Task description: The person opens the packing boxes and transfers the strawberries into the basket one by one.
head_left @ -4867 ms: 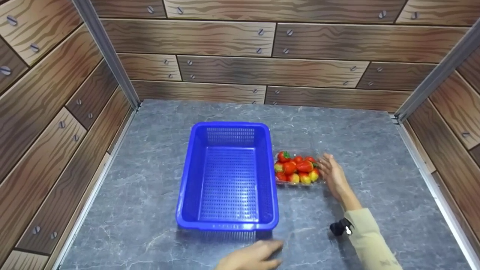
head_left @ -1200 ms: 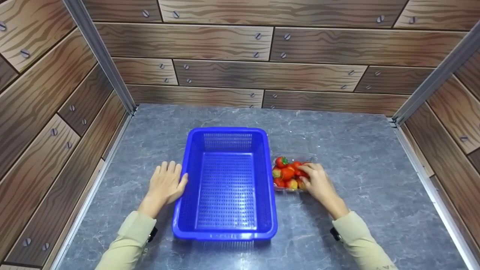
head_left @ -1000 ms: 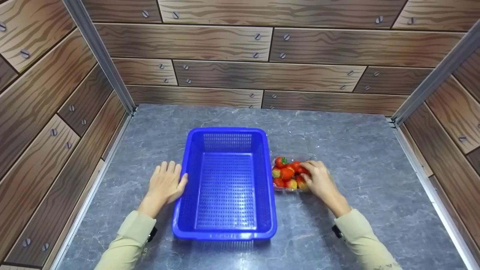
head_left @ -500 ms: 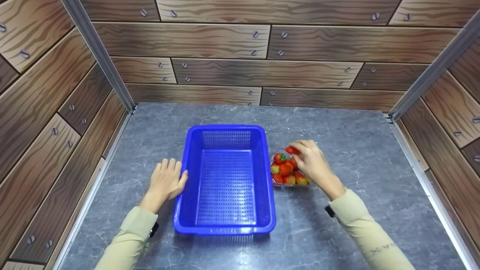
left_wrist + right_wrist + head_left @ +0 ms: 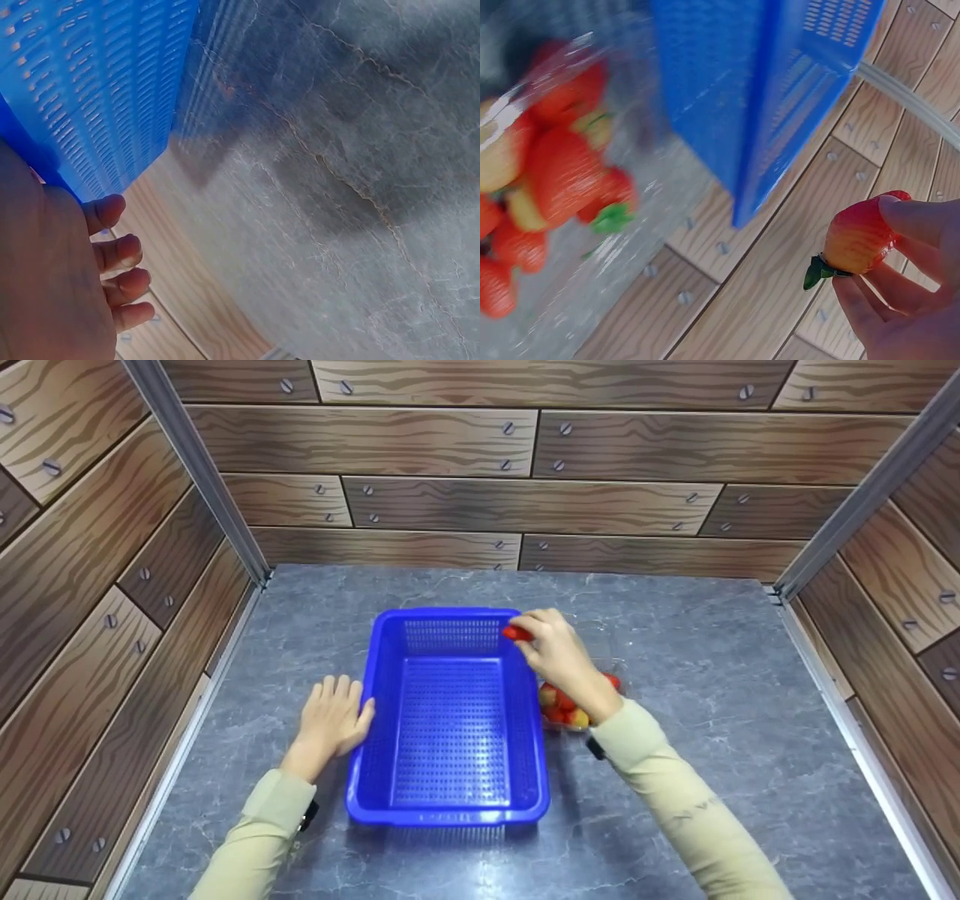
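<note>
My right hand [image 5: 556, 651] pinches a red strawberry [image 5: 864, 234] with green leaves, above the right rim of a blue plastic basket [image 5: 454, 817]. The basket has perforated walls and a slotted floor with nothing on it. Fingers straight, my left hand [image 5: 330, 721] rests at the basket's left rim, thumb over the edge; in the left wrist view its fingertips [image 5: 127, 247] show beside the slotted wall. Right of the basket, a clear plastic box [image 5: 615, 667] holds several strawberries [image 5: 562, 172], some partly yellow. My right forearm hides part of the box in the head view.
The grey marbled tabletop [image 5: 712, 675] lies under everything. Wood-patterned walls [image 5: 420, 442] with printed screws enclose the left, back and right sides, joined by grey metal posts [image 5: 202, 472].
My left hand has come to the basket's left rim. My right hand took a strawberry from the clear box, lifted it and carried it left to the basket's right rim.
</note>
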`<state>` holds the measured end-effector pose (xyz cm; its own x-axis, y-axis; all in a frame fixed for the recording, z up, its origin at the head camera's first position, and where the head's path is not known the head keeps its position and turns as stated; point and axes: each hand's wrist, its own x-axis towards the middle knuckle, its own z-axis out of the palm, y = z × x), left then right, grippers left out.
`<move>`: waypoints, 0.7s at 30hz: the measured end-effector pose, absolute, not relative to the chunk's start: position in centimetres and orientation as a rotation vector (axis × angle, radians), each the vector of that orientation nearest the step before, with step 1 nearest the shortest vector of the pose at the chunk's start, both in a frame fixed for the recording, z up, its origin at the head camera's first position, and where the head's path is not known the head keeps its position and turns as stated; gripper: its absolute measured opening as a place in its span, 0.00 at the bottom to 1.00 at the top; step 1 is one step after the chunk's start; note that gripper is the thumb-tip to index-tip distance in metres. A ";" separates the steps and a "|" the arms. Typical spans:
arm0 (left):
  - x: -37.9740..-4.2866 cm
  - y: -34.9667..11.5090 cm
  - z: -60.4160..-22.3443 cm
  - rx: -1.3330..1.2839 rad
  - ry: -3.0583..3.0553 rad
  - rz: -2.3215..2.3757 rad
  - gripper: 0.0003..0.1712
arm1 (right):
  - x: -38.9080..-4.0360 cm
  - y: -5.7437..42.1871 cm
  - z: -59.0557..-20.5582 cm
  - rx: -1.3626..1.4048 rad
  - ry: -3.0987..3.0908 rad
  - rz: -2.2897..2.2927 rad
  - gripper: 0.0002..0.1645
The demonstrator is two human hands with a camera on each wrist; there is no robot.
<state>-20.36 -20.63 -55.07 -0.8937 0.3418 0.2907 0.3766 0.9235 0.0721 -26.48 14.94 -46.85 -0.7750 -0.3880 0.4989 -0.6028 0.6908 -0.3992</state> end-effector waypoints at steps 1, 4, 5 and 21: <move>-20.4 -20.6 -55.1 -0.532 -2.815 -0.187 0.16 | -26.6 14.4 -46.6 0.773 -2.540 0.793 0.17; -20.4 -20.7 -55.1 -0.528 -2.815 -0.188 0.16 | -27.1 12.7 -46.2 0.776 -2.574 0.796 0.18; -20.4 -20.7 -55.1 -0.526 -2.811 -0.187 0.16 | -27.2 12.1 -46.1 0.778 -2.583 0.796 0.18; -20.3 -20.4 -55.1 -0.514 -2.794 -0.246 0.16 | -27.6 4.3 -47.4 0.765 -2.768 0.822 0.15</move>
<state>-20.29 -20.38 -55.09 -0.8946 0.3212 0.3106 0.3705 0.9218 0.1140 -27.62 4.31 -47.41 -0.8576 -0.4298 0.2826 -0.5144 0.7190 -0.4674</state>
